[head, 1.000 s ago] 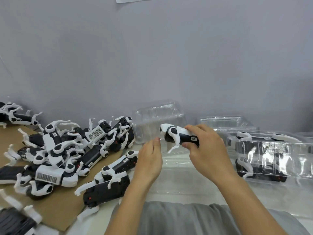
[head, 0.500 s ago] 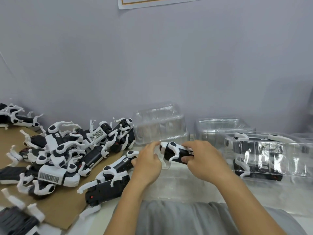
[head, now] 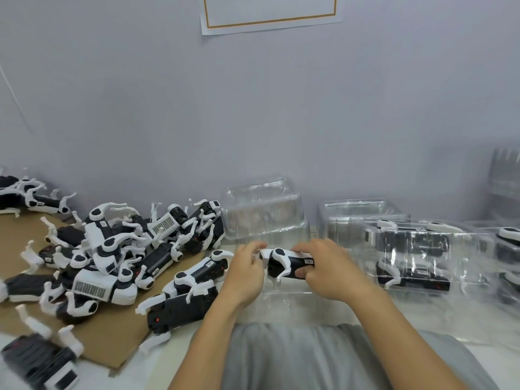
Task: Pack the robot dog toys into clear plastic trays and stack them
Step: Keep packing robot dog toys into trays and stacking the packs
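My right hand (head: 329, 268) grips a black and white robot dog toy (head: 284, 263) just above an open clear plastic tray (head: 287, 302) in front of me. The fingers of my left hand (head: 246, 271) curl on the toy's white front end. To the right lies a closed clear tray (head: 422, 249) with a robot dog inside. A pile of loose robot dogs (head: 112, 249) covers a brown cardboard sheet (head: 109, 342) on the left.
Stacked empty clear trays (head: 261, 212) stand behind my hands against the grey wall, and more empty ones (head: 357, 218) sit to their right. Another packed tray (head: 509, 263) is at the far right edge. A paper notice (head: 270, 12) hangs on the wall.
Both hands have lowered the toy toward the open tray. My left hand, free a second ago, has closed in on the toy's front end.
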A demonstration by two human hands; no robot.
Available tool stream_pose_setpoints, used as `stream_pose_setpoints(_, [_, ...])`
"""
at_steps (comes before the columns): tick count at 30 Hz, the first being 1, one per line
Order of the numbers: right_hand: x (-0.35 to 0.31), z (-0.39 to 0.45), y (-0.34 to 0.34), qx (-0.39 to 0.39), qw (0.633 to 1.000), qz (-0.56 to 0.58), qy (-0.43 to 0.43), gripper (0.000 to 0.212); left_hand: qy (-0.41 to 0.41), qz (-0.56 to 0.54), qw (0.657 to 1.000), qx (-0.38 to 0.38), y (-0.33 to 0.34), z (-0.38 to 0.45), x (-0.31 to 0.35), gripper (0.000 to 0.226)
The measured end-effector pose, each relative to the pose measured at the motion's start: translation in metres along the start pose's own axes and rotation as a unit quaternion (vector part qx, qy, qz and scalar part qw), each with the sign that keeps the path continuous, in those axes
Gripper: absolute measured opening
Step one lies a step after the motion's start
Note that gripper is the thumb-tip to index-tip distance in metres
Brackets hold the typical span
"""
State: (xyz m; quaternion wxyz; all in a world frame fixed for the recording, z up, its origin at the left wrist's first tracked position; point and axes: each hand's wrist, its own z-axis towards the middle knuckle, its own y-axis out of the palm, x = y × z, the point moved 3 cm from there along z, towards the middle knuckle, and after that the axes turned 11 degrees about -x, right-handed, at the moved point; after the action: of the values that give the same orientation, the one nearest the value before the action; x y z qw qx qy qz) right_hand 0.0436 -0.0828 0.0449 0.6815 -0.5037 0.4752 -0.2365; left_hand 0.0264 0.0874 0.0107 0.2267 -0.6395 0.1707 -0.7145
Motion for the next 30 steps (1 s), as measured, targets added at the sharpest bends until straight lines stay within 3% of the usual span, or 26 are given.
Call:
stream_pose_setpoints(7, [-0.002, -0.009, 0.002, 0.016, 0.999, 0.041, 0.0, 0.025, -0.013, -0.085, 0.996, -0.02, 0.002, -0.011, 0.007, 0.041])
stream_pose_setpoints(17, [-0.001, -0.019, 0.003, 0.046, 0.996, 0.079, -0.003, 0.035, 0.002, -0.108, 0.994, -0.014, 0.001, -0.022, 0.014, 0.029])
stream_pose_setpoints(21, [0.0, -0.016, 0.004, 0.05, 0.995, 0.084, -0.003, 0.028, -0.005, -0.12, 0.993, -0.015, 0.001, -0.021, 0.01, 0.03])
stream_pose_setpoints(30, [0.004, -0.01, 0.006, 0.032, 0.997, 0.073, 0.019, 0.032, -0.01, -0.162, 0.987, -0.001, 0.0, -0.013, 0.002, 0.025])
